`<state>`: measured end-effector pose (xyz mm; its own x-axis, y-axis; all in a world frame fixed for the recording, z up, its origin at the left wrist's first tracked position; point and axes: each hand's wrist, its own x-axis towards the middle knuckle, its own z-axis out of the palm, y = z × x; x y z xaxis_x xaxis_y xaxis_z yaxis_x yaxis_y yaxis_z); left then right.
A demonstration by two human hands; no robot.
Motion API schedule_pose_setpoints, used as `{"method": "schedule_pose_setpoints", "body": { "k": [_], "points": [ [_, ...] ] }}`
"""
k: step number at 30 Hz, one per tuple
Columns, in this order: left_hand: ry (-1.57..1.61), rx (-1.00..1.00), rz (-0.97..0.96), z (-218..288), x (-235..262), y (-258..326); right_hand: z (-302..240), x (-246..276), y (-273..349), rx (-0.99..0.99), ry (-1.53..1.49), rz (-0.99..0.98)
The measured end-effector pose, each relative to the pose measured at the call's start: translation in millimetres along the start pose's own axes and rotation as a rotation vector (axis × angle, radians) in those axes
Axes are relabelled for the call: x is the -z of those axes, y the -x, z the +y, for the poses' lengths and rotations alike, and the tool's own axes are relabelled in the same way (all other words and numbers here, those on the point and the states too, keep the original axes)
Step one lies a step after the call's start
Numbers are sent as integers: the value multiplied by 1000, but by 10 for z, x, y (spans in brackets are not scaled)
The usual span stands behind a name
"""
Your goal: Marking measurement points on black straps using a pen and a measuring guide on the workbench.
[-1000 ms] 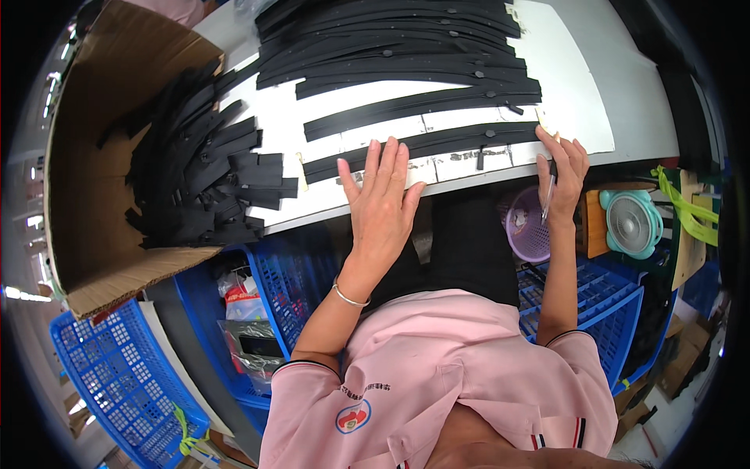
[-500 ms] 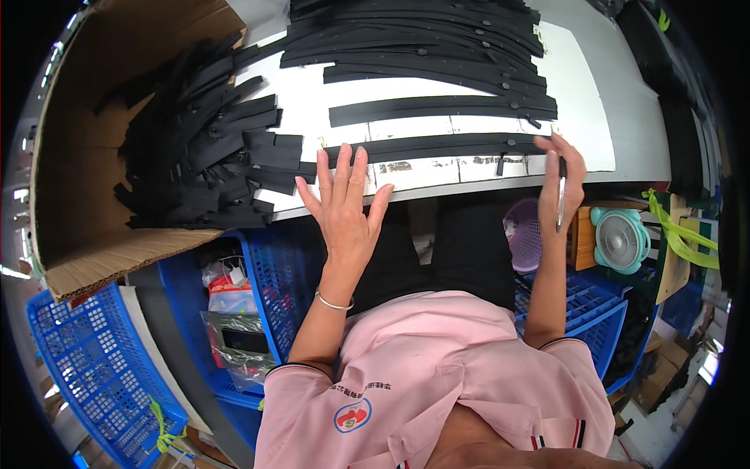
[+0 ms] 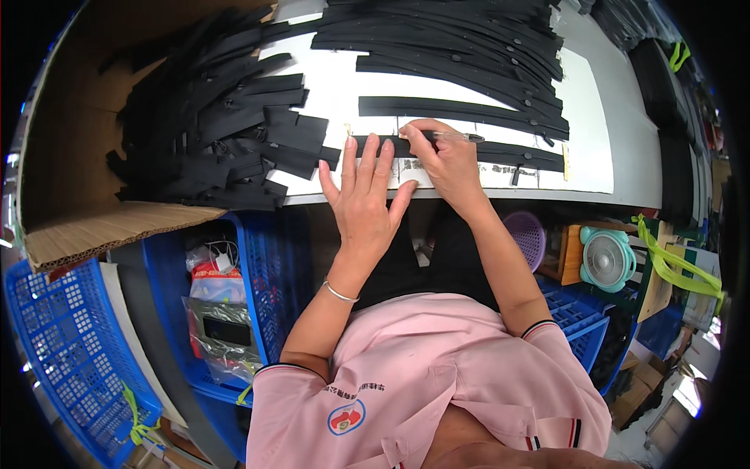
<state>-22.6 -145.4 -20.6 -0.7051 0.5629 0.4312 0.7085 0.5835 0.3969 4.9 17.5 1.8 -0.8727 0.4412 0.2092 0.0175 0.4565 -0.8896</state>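
A black zipper [image 3: 525, 155] lies straight across a white board [image 3: 590, 133] near the table's front edge, its pull tab hanging toward me. My left hand [image 3: 363, 199] rests flat with fingers spread on the zipper's left end. A pen [image 3: 462, 137] is pinched in my right hand [image 3: 453, 168], its tip down at the zipper just right of my left fingers. Dark marks and thin lines show on the board along the zipper's near side. Just beyond lies another black zipper [image 3: 461, 111], with a thick row of zippers [image 3: 437, 39] farther back.
A cardboard box [image 3: 70, 141] lies open at the left, black zippers [image 3: 211, 125] spilling from it onto the board. Blue plastic crates [image 3: 266, 289] stand below the table. A turquoise fan [image 3: 608, 259] and a purple basket [image 3: 525, 238] sit below right; black bundles [image 3: 678, 164] line the right edge.
My right hand has moved left from the zipper's right end to near my left hand, with the pen turned down to the zipper. My left hand stays on the left end.
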Motion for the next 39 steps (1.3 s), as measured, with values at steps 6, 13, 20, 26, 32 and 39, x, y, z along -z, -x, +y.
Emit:
{"method": "schedule_pose_setpoints", "body": {
  "k": [6,13,20,26,32,39],
  "points": [
    [-1,10,12,-12,-13,15,27,-32,-1,45,69,-21],
    [-2,10,19,-8,-19,14,6,-86,8,32,81,68],
    [-1,12,24,-16,-31,22,-4,23,26,40,-28,-62],
    [-5,8,18,0,-39,11,98,-16,28,73,51,-41],
    [-27,10,-4,0,-23,18,-39,120,87,4,-189,-28],
    [-47,-10,-15,-11,2,23,138,744,189,-51,111,300]
  ]
}}
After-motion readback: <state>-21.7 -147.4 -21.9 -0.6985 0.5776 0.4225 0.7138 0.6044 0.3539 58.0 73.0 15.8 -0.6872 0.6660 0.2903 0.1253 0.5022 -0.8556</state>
